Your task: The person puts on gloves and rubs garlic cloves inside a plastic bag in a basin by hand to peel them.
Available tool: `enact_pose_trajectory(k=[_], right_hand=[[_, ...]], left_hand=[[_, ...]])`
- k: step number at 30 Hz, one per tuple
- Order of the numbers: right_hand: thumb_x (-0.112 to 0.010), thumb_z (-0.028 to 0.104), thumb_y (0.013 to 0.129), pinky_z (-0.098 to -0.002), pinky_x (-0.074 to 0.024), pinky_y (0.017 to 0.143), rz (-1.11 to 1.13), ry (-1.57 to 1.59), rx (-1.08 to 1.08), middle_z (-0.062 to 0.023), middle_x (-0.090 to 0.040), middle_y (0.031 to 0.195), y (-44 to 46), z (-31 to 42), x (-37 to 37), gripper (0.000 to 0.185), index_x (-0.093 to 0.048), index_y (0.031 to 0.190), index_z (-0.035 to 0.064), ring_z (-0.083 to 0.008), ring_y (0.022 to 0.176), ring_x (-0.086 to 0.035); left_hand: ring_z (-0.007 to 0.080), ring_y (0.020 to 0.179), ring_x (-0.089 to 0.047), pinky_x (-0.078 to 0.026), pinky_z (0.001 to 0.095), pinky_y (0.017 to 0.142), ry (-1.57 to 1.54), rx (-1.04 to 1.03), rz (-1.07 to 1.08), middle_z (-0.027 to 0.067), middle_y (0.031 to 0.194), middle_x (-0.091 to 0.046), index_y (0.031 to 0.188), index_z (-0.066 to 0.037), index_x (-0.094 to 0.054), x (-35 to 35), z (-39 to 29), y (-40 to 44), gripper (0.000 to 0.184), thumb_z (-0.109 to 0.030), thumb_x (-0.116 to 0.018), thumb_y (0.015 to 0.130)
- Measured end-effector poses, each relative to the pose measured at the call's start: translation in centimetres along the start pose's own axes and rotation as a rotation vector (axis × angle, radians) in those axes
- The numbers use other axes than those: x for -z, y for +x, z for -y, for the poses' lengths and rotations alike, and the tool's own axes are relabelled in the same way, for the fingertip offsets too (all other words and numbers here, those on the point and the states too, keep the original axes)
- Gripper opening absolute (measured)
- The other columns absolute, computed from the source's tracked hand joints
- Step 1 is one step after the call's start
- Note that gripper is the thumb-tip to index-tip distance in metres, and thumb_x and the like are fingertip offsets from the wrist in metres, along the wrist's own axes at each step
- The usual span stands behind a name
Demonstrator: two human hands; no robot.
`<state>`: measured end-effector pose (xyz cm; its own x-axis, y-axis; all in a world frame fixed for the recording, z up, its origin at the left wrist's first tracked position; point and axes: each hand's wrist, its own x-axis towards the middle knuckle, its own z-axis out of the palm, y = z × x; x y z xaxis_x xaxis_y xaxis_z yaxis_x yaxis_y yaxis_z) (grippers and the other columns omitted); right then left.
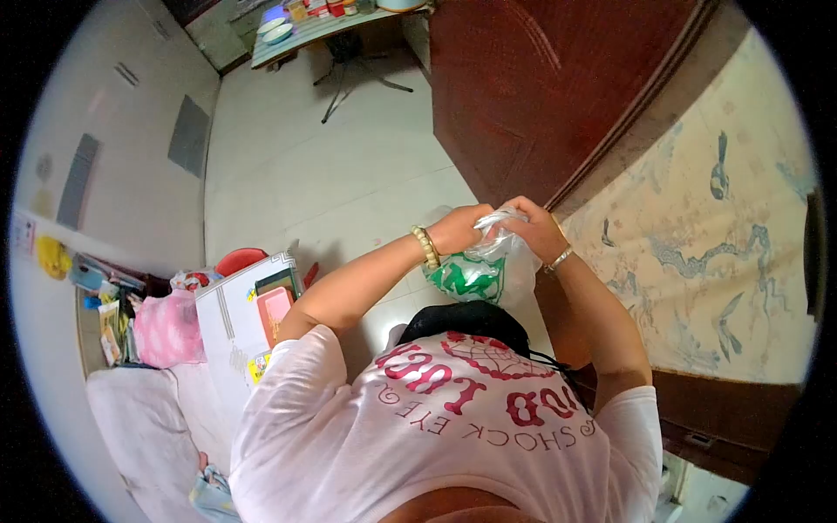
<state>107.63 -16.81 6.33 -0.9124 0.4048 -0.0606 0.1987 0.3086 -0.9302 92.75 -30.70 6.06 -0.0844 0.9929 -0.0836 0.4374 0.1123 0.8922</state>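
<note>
A clear plastic bag [514, 263] with green and white contents or print hangs in front of my body. My left hand [460, 228], with a beaded bracelet at the wrist, is closed on the gathered top of the bag. Close beside it on the right, my right hand [538, 230], with a thin bracelet, has its fingers bent round the same gathered plastic. The two hands are almost touching. What lies inside the bag is hard to make out.
A dark red door [514, 96] stands ahead on the right, beside a patterned wall covering [697, 253]. At the far end is a table [327, 30] with bowls. To the left, a white surface [231, 301] holds a pink case [275, 305], near a pink cushion [170, 329].
</note>
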Motion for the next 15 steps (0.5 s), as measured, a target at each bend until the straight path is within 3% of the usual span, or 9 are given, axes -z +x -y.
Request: enact_pose_trajectory(k=[5,7,10,12,15], right_hand=[[-0.061,0.024,0.078,-0.0269,-0.0436,0.071,0.044,0.17,0.055,-0.0059,-0.059,0.088,5.9,-1.5,-3.3,0.025,-0.057,0.092,0.0031,-0.013,0.081,-0.054],[-0.061,0.026,0.079,-0.0272,-0.0433,0.068,0.077,0.261,-0.079,-0.0043,-0.058,0.083,7.5,-3.0,-4.2,0.026,-0.057,0.089,0.0033,-0.0119,0.078,-0.052],[-0.062,0.029,0.079,-0.0268,-0.042,0.063,0.152,0.293,-0.228,-0.0019,-0.056,0.078,8.0,-2.0,-3.7,0.026,-0.057,0.085,0.0039,-0.0097,0.074,-0.05],[-0.061,0.031,0.081,-0.0259,-0.0404,0.06,0.146,0.267,-0.105,-0.0003,-0.054,0.076,9.3,-3.1,-2.8,0.027,-0.056,0.082,0.0043,-0.0083,0.07,-0.049],[-0.059,0.026,0.083,-0.025,-0.0403,0.06,0.103,0.34,-0.104,0.0,-0.054,0.076,10.1,-3.5,-1.7,0.022,-0.056,0.082,0.0047,-0.0076,0.068,-0.048]], left_hand=[[0.0176,0.091,-0.056,-0.044,0.0307,0.083,-0.076,-0.086,-0.148,0.0128,0.103,-0.057,0.121,-0.004,-0.043,2.2,2.9,-2.1,0.046,-0.006,-0.058,0.077],[0.0231,0.096,-0.056,-0.044,0.0332,0.085,0.228,-0.226,-0.47,0.0157,0.106,-0.055,0.128,-0.006,-0.038,1.5,3.5,-2.1,0.056,-0.008,-0.061,0.077],[0.0282,0.099,-0.055,-0.043,0.0353,0.087,-0.004,-0.202,-0.502,0.0165,0.11,-0.054,0.125,-0.007,-0.044,2.9,3.2,-0.6,0.049,-0.007,-0.058,0.078],[0.0294,0.098,-0.055,-0.044,0.0347,0.086,0.165,-0.449,-0.426,0.0139,0.109,-0.056,0.114,-0.007,-0.055,3.9,4.5,1.5,0.034,-0.004,-0.054,0.08],[0.0281,0.097,-0.056,-0.045,0.0336,0.085,0.24,-0.465,-0.457,0.0115,0.107,-0.058,0.106,-0.006,-0.06,4.8,4.8,4.3,0.027,-0.002,-0.05,0.082]])
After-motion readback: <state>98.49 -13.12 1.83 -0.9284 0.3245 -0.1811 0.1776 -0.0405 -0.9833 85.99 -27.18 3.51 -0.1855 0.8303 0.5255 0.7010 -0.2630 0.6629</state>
